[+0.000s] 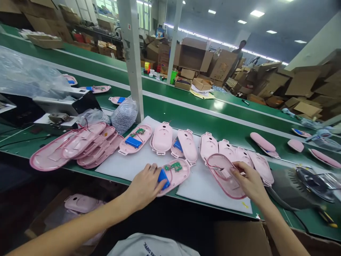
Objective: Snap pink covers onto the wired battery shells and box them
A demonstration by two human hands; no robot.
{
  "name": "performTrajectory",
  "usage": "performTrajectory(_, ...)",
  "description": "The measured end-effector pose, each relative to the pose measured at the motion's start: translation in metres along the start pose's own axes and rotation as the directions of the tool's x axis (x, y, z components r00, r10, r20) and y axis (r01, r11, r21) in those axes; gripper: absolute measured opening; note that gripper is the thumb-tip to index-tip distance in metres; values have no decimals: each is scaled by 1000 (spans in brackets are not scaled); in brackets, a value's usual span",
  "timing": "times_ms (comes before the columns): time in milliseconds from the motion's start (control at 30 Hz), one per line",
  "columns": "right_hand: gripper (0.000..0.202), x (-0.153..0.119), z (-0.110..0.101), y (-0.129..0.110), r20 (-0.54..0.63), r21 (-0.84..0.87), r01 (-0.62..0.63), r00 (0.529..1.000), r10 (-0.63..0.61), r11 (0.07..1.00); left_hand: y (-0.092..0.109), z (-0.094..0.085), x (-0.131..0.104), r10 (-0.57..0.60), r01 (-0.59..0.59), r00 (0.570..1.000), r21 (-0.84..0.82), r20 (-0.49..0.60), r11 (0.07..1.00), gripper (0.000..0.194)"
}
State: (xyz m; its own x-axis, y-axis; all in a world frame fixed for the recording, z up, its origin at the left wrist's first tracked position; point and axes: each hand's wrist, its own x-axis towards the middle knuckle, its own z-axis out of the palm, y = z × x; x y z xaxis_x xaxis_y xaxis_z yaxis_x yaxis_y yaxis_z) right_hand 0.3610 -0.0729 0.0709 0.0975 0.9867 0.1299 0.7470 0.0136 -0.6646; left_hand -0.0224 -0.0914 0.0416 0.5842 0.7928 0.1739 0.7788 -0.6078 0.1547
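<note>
My left hand (146, 185) is closed on the blue battery (163, 178) at the near end of a pink housing (183, 173), which has a green circuit board (173, 166) and red wires inside. My right hand (249, 179) pinches a pink cover (226, 183) by its right side; thin wires and a pale block show on its inner face. The cover overlaps the row of pink shells (208, 145) behind it. The housing and the cover are apart, over white foam sheets (119, 169).
Stacked pink covers (93, 142) lie at the left, beside a bubble-wrap bag (124, 115). A metal post (133, 60) rises behind the foam. A dark grey device (290, 186) stands at the right. A person (238, 57) is among cardboard boxes in the background.
</note>
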Motion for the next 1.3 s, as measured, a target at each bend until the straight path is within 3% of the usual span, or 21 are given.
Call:
performTrajectory(67, 36, -6, -4, 2, -9, 21, -36, 999, 37, 999, 0, -9, -23, 70, -70, 997, -5, 28, 998, 35)
performTrajectory(100, 36, -8, -5, 3, -2, 39, -54, 999, 54, 998, -4, -14, -32, 99, -99, 994, -9, 35, 995, 48)
performTrajectory(167, 36, -11, -4, 4, 26, 89, -70, 997, 68, 994, -18, -18, -39, 224, -226, 973, 16, 54, 974, 62)
performTrajectory(267, 36, -9, 1, -1, 115, 209, -61, 993, 37, 976, -32, -8, -24, 508, -503, 861, 111, -14, 857, 32)
performTrajectory(333, 35, -6, 6, -9, 172, 262, -55, 985, 10, 963, -21, 11, -4, 606, -590, 781, 141, -149, 795, 16)
performTrajectory(367, 34, -4, 8, -15, 180, 263, -48, 984, -1, 964, -9, 23, 7, 607, -591, 764, 141, -218, 794, 22)
performTrajectory(400, 32, -1, 11, -21, 171, 243, -32, 985, -10, 969, 6, 35, 18, 575, -561, 771, 135, -274, 816, 31)
performTrajectory(467, 29, 3, 15, -32, 128, 161, 11, 991, -32, 987, 41, 54, 37, 441, -429, 829, 117, -343, 896, 42)
performTrajectory(567, 27, 5, 16, -38, 100, 8, 60, 993, -60, 998, 71, 59, 51, 243, -259, 874, 19, -420, 966, 36)
performTrajectory(633, 27, 4, 14, -34, 105, -73, 67, 993, -60, 995, 66, 47, 47, 92, -138, 844, -48, -529, 989, 22)
performTrajectory(700, 28, 2, 11, -27, 104, -126, 65, 993, -52, 990, 50, 33, 35, -108, 79, 815, -75, -569, 994, 17)
performTrajectory(767, 29, 0, 10, -22, 103, -148, 63, 994, -48, 987, 37, 23, 22, -287, 295, 837, -58, -465, 954, 26)
performTrajectory(867, 31, 0, 15, -24, 107, -149, 82, 992, -66, 985, 35, 24, 16, -425, 437, 868, -10, -257, 899, 39)
performTrajectory(1000, 31, 4, 23, -36, 106, -152, 116, 989, -101, 982, 37, 38, 38, -498, 494, 844, -69, -199, 867, 30)
performTrajectory(1133, 29, 8, 25, -43, 129, -174, 127, 986, -105, 977, 23, 47, 65, -477, 399, 862, -350, -174, 848, 21)
performTrajectory(1200, 28, 11, 26, -45, 143, -223, 127, 985, -96, 967, 18, 51, 72, -440, 300, 863, -450, -248, 841, 22)
performTrajectory(1300, 28, 16, 31, -49, 135, -336, 109, 989, -67, 935, 15, 55, 73, -315, 127, 857, -426, -407, 896, 27)
